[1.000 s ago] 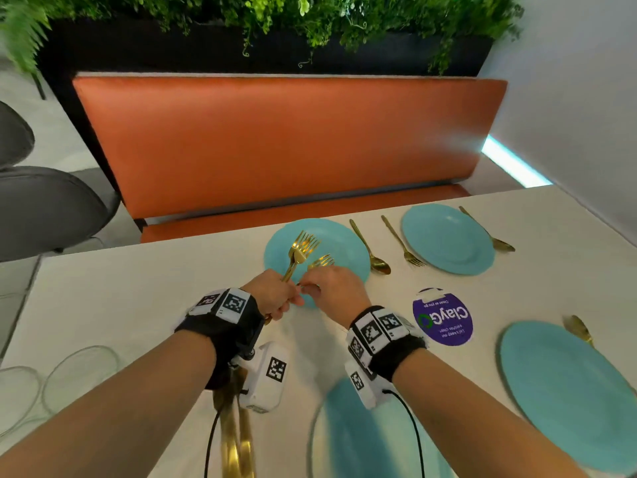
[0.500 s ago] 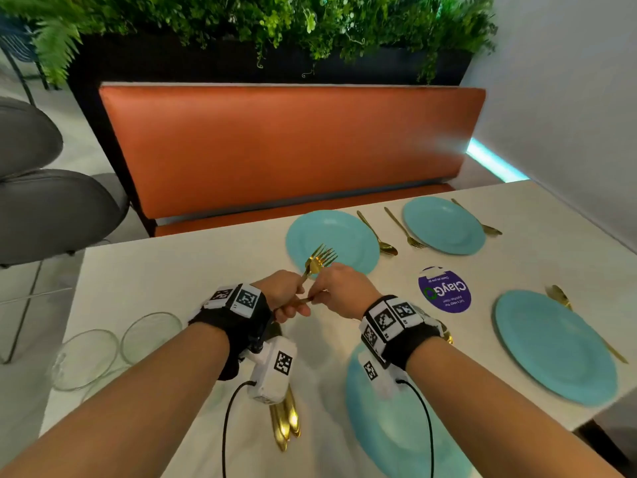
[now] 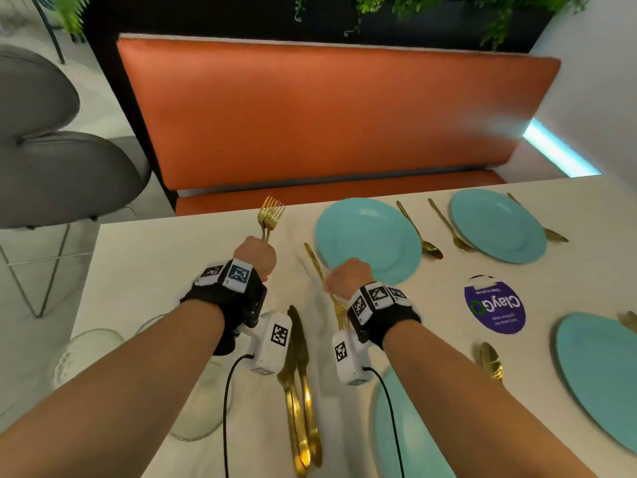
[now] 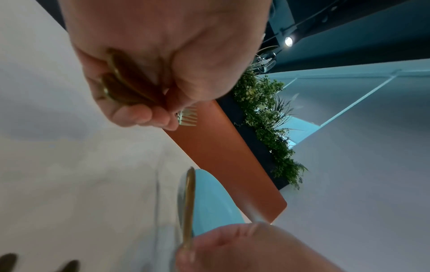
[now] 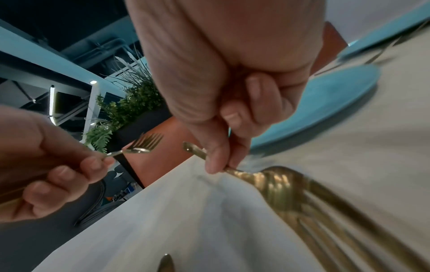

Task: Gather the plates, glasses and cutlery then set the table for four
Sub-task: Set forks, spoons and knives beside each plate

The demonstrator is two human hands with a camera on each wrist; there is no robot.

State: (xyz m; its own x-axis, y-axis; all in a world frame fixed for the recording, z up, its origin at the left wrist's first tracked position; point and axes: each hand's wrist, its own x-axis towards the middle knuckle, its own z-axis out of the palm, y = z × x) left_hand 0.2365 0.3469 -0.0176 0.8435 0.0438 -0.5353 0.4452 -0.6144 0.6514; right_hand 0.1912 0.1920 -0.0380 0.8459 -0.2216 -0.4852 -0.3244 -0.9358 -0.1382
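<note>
**Trainee:** Fork placement next, I take it? My right hand (image 3: pixel 348 276) has its thumb and fingertips (image 5: pixel 215 162) pinched round the thin neck of one gold metal fork (image 3: pixel 324 281), tines pointing back toward my wrist and the handle running out past the fingers, just beside the left rim of the round turquoise plate (image 3: pixel 368 239).

**Host:** Yes, that looks like the step. Judging by the far setting, a fork belongs to the left of each plate. Lower it flat, handle and tines down together, so it doesn't clatter or skid on the pale table (image 3: pixel 155 270). I can't tell whether any part of it touches the tabletop yet.

**Trainee:** Which way should it point?

**Host:** As held, the tines face you. Across the table that may well suit someone on the orange bench (image 3: pixel 327 115), but check it against the fork at the neighbouring plate. Keep it beside the rim, not on it, and parallel with the gold spoon (image 3: pixel 418 231) on the plate's other side.

**Trainee:** And my left hand (image 3: pixel 256 253)?

**Host:** Its fingers are curled tight round the spare gold forks (image 3: pixel 270 215), tines sticking up past the knuckles, handles down through the fist. Hold it steady, clear of the plate. Release only once the fork lies still.
</note>
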